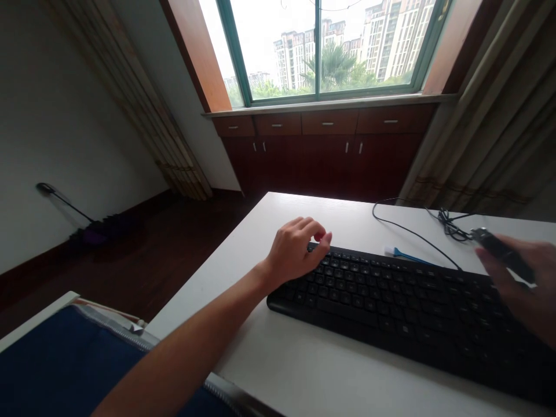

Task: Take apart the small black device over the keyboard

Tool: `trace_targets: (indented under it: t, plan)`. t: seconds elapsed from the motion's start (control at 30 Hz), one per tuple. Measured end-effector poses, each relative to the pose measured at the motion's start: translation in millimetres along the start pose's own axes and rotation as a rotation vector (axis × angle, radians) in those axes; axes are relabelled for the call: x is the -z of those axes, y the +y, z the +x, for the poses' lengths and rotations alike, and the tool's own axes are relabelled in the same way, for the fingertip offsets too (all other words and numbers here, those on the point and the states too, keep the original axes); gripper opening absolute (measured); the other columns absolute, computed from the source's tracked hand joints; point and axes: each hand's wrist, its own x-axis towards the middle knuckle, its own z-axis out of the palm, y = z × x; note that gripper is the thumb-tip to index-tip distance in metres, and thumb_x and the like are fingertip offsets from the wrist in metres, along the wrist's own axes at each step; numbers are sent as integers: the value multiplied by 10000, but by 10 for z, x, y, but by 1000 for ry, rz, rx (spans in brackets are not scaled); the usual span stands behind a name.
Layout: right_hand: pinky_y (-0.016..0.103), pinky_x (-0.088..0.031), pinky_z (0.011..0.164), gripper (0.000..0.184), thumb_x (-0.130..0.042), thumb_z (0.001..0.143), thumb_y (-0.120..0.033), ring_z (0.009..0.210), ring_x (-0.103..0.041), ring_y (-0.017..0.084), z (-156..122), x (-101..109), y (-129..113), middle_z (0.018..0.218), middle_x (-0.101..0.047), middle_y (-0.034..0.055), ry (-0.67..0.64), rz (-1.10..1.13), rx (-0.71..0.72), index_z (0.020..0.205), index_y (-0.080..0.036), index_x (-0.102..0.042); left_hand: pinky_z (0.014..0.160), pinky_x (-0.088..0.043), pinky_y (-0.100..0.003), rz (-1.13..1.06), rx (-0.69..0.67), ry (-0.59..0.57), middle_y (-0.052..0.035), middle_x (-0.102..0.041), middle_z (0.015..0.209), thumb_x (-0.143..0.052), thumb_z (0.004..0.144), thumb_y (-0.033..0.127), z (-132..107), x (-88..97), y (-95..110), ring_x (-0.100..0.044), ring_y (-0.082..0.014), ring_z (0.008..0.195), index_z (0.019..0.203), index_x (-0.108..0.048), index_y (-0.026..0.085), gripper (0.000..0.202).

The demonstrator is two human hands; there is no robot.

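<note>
A black keyboard (347,313) lies across the white table. Over its far left corner is my left hand (295,249), fingers curled in and thumb tip close to the index finger, with nothing visible between them. Whether that hand presses on the keyboard I cannot tell. At the right edge of the view, my right hand (538,284) is raised above the keyboard's right part, closed around a small dark handheld tool with a silvery end (504,249). Motion blurs it, so its kind is unclear. Behind the keyboard lies a small blue brush (408,255) with pale bristles.
A thin black cable (403,227) loops over the white table (243,255), bundled near the right hand. Dark blue zippered fabric (56,359) lies lower left. Beyond are red-brown cabinets (304,162) under a window, curtains (490,139), and a dark purple object (99,231) on the floor.
</note>
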Motion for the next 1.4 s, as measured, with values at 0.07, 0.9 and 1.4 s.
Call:
trace_targets:
  t: [0.07,0.9,1.4]
  plan:
    - [345,-496,912,412,-599,962,-357,1115,-653,280,5,114,-174,1265,-644,144,76,-36,131,1363,-265,-596,699,-445,-299,0,-125,-30,-19,-661,802,-549,954,316,-18,-16,157,-562,-149,721,829,-610,176,198]
    - [337,-544,948,332,-820,807,-338,1062,-688,224,-91,246,-1497,1089,-754,45,-400,1774,-648,1114,-287,-704,701,-535,-322,-203,-281,-102,-53,-731,901,-671,924,400,-122,-120,418,-643,-190,782,1133,-632,180,306]
    - [460,-500,1055,487,-826,780,-432,1087,-692,280,-107,283,-1521,1138,-748,84,-447,1695,-687,1204,-237,-687,694,-539,-301,-246,-306,13,-43,-744,940,-691,908,228,-120,-130,429,-627,-165,810,1174,-627,202,275]
